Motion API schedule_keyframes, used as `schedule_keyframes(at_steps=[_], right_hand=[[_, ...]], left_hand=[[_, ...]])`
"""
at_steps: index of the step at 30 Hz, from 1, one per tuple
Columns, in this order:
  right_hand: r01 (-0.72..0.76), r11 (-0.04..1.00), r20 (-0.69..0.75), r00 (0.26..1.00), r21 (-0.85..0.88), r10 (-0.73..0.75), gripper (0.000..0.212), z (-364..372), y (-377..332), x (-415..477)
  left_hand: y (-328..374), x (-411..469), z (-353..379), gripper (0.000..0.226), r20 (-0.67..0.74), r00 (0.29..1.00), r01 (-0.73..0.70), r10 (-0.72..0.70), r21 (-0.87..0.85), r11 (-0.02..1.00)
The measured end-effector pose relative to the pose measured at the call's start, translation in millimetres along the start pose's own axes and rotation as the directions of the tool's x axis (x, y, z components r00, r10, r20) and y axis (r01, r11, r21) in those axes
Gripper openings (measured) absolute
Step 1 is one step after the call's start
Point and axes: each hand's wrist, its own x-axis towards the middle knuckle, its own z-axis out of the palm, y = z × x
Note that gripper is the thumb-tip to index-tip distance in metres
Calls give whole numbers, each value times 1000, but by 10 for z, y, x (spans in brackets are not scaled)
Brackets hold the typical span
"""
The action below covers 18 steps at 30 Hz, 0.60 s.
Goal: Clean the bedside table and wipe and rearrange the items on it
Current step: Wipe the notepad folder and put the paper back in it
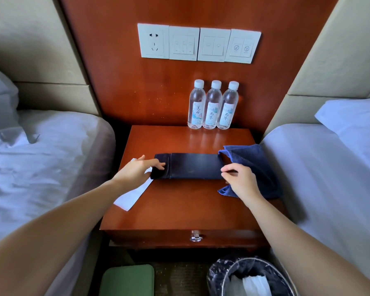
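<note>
My left forearm [68, 214] and right forearm [286, 231] are bare along all the length that shows, up to the frame edge. My left grip [137, 170] and right grip [240, 181] are bare hands with slender fingers.

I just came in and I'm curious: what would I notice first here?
A long dark case lies across the bedside table, the left hand resting on one end, the right hand pinching the other. Three water bottles stand in a row at the back; a blue towel lies at the right edge.
</note>
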Motion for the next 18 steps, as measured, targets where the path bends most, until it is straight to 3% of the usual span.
schedule_keyframes(at_steps=[3,6,8,9,11,12,14,18], right_hand=[[101,980,55,994,-169,-93,10,84,90,-34],[227,896,-52,962,-382,-267,12,74,102,-57],[206,821,-177,921,-533,-346,34,-4,137,18],[127,814,-215,931,-567,-296,48,-65,161,57],[-10,802,-160,981,-597,-106,61,-166,202,117],[-41,798,-116,993,-601,-37,52,-203,240,140],[-61,852,-143,990,-520,-16,23,-292,272,164],[-76,932,-343,938,-354,-54,19,-477,181,292]], left_hand=[[14,-40,61,52,64,997,35,-36,16,999],[48,-28,32,36,-21,999,-42,43,66,997],[29,0,17,58,89,996,-42,27,170,985],[20,9,21,74,179,984,-30,-12,233,972],[10,24,37,94,280,958,-34,-53,297,954],[12,29,44,98,293,954,-36,-54,295,955],[40,42,52,94,291,956,-53,-40,303,951],[161,63,89,86,314,949,-146,12,407,902]])
